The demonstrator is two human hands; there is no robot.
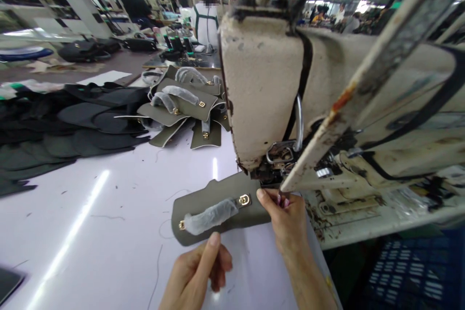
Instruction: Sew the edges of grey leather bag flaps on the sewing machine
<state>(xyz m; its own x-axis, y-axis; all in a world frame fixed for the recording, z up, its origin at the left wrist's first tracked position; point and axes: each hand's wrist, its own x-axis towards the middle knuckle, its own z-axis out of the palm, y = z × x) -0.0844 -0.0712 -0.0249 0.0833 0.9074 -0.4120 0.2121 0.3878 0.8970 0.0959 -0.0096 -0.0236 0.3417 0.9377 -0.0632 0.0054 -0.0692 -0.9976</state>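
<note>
An olive-grey bag panel [214, 193] lies on the white table, its right end under the sewing machine head [261, 87]. The panel bears a handle [211, 216] wrapped in clear plastic, with a gold buckle at each end. My right hand [288, 218] grips the panel's right end, thumb on top, close to the presser foot area. Something small and pink shows at its fingers; I cannot make out what. Just below the panel's near edge is my left hand [199, 271], empty, its thumb stretched out and apart from the loosely curled fingers. The needle is hidden.
Similar panels with wrapped handles [185, 101] are piled beyond the work. Stacked black pieces [72, 121] cover the far left. A rusty slanting rod [348, 97] crosses before the machine. A blue crate [414, 271] stands lower right. Thread scraps dot the table [119, 247]; people are in the background.
</note>
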